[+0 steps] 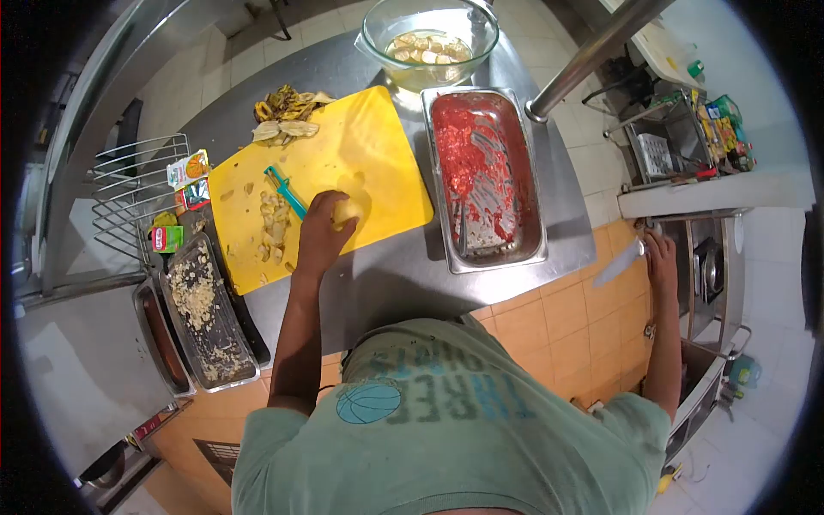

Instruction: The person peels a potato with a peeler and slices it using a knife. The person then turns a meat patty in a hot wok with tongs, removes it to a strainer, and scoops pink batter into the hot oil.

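My left hand [324, 230] is over the yellow cutting board [390, 163], fingers curled around a pale, round piece [348, 209] that looks like a peeled potato. Beside its knuckles lies a turquoise-handled peeler [286, 192]. Thin peelings [273, 225] are scattered left of the hand, and a heap of yellow-brown peels [287, 112] sits at the board's far edge. Out to the right, away from the table, my right hand [659, 257] grips a knife [616, 266] by its light handle, the blade pointing down and left.
A steel pan [541, 232] smeared with red mash and holding a utensil stands right of the board. Behind it is a glass bowl [369, 43] with slices in liquid. A tray of pale crumbs [196, 296], seasoning packets [189, 169] and a wire rack [129, 202] line the left. A metal post [592, 60] rises at right.
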Available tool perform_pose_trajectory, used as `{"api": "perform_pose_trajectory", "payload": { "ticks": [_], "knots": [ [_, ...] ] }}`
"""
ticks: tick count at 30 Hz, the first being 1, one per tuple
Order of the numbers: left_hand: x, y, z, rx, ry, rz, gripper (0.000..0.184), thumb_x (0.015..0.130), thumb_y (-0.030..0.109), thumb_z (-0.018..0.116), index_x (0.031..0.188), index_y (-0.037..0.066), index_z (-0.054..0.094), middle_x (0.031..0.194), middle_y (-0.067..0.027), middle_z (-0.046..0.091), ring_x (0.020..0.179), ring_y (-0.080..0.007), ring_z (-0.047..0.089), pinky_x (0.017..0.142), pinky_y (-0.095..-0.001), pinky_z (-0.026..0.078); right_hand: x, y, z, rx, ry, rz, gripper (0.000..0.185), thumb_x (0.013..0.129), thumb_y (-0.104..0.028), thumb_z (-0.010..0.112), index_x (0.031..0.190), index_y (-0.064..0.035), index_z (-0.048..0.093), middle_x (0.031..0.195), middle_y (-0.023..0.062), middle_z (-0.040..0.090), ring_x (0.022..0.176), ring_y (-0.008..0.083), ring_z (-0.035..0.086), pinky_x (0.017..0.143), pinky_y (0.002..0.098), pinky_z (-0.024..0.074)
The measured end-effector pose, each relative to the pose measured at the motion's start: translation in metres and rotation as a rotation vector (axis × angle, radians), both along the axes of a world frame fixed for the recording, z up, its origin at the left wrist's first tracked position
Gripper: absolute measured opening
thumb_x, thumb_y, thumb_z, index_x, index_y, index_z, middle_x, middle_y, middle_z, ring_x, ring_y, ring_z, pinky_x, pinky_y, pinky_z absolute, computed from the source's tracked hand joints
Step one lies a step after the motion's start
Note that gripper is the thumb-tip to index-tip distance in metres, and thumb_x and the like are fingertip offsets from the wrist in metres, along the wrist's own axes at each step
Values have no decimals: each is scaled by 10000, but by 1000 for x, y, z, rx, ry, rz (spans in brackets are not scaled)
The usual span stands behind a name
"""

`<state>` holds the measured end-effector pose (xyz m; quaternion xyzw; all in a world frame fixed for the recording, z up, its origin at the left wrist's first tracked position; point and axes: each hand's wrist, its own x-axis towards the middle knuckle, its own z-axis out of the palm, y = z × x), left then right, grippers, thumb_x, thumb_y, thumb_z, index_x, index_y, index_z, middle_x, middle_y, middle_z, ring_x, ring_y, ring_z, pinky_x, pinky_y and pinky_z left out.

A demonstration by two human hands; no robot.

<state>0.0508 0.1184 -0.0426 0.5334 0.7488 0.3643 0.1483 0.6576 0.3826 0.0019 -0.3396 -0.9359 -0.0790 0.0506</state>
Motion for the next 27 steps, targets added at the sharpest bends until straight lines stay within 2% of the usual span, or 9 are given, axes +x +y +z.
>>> {"api": "perform_pose_trajectory", "payload": {
  "ticks": [3,4,7,9,12,17,20,23,27],
  "knots": [
    [-12,2,-15,-7,-211,16,372,707,67,750,1033,25,576,1069,-147,576,931,-304,595,798,-351,500,-14,-72,6,96,172,-23,277,907,-92,506,1174,-18,508,1160,187,530,1024,361,494,877,426,424],
    [-12,3,-18,17,-329,27,362,705,83,765,1011,17,584,1054,-141,578,899,-276,602,733,-329,512,-29,-92,6,-7,256,-67,278,907,-85,486,1174,-10,503,1104,189,526,974,345,502,843,412,428],
    [-1,9,-17,36,-318,71,362,706,87,768,1010,17,586,1043,-133,575,893,-267,600,699,-312,522,-96,-167,3,-323,513,-220,286,909,-66,426,1177,13,488,936,194,515,825,299,527,744,370,443],
    [4,7,-18,51,-175,11,351,743,94,730,1048,22,571,1098,-147,569,933,-292,601,732,-336,531,-151,-212,0,-618,689,-344,239,886,-25,438,1111,12,511,826,142,528,659,232,544,615,324,462],
    [6,5,-15,89,-95,-125,362,804,81,676,1132,31,530,1211,-139,540,1029,-289,591,726,-369,545,-226,-260,-2,-900,717,-343,284,894,-41,488,1169,-5,427,898,188,616,772,319,623,677,377,484],
    [1,3,-15,75,2,-165,345,781,65,646,1102,25,527,1129,-177,544,1012,-368,558,840,-409,482,-311,-291,5,-1111,716,-369,336,931,-142,506,1220,3,415,833,245,570,719,362,585,634,421,446],
    [4,1,-15,102,0,-157,323,771,58,634,1077,28,534,1090,-181,542,994,-386,548,851,-424,462,-335,-298,6,-1112,677,-374,426,940,-143,503,1332,-44,368,856,254,583,724,386,587,644,450,457],
    [4,2,-15,217,115,-189,291,776,60,629,1054,32,548,1079,-162,541,990,-371,549,840,-421,465,-341,-301,-20,-812,781,-75,516,938,-102,485,1419,-122,300,879,250,596,760,407,597,667,476,473],
    [2,3,-13,224,226,-254,241,786,59,618,1020,29,568,1088,-136,538,975,-353,557,837,-414,470,-339,-302,-19,-862,673,-72,577,926,-87,485,1448,-189,263,908,252,602,820,431,600,705,483,488]
  ]
}}
